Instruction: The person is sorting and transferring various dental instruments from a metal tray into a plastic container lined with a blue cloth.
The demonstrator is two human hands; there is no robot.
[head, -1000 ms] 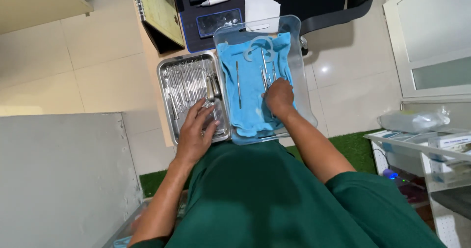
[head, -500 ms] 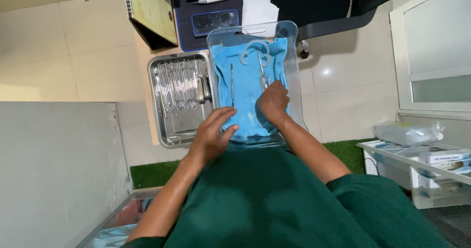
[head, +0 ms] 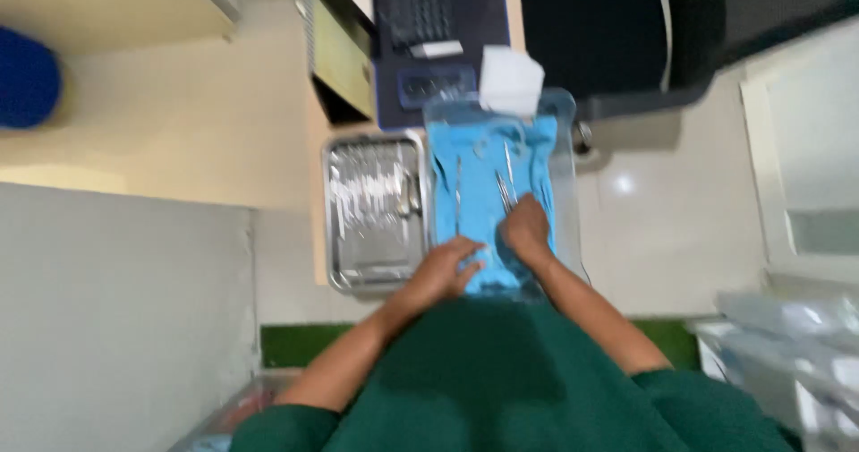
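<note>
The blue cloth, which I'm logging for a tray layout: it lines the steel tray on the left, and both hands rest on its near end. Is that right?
Not quite. The blue cloth lines the clear plastic tray, which sits right of the steel tray holding metal instruments. The head view shows this. The left hand and right hand do rest on the cloth's near end.

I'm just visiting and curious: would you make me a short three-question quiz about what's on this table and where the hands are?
1. True or false: both hands are over the blue cloth.
2. What lies left of the clear tray that holds the cloth?
A. a steel tray of instruments
B. a stack of plates
C. a bucket
3. What does the right hand touch?

Key
1. True: the left hand lies on the cloth's near edge, the right hand further in.
2. A, the steel instrument tray.
3. Thin metal instruments lying on the cloth; the blur hides whether it grips them.
</note>
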